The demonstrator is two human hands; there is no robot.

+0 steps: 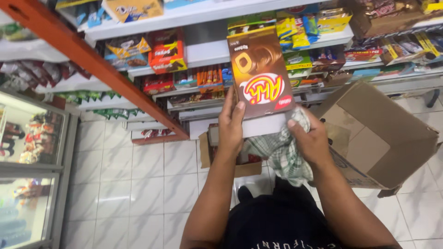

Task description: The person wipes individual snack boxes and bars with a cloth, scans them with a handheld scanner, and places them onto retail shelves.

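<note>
— How is the brown snack box (259,74) held?
— Upright at chest height before the shelves (203,53). The left hand (230,127) clamps its lower left edge, thumb in front, forearm raised.
— And the right?
— The right hand (311,143), wrist bent inward, grips a checked cloth (281,152) bunched against the box's bottom, apparently for wiping. An open cardboard carton (383,138) lies beyond on the floor.

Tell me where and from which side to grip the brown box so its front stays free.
Grip the brown box low on its long left edge, coming from the left, as the left hand does: thumb on the front corner, fingers wrapped behind. The box is flat, tall and upright, so a side pinch near the bottom probably steadies it. The right hand holds a checked cloth at its lower right.
</note>
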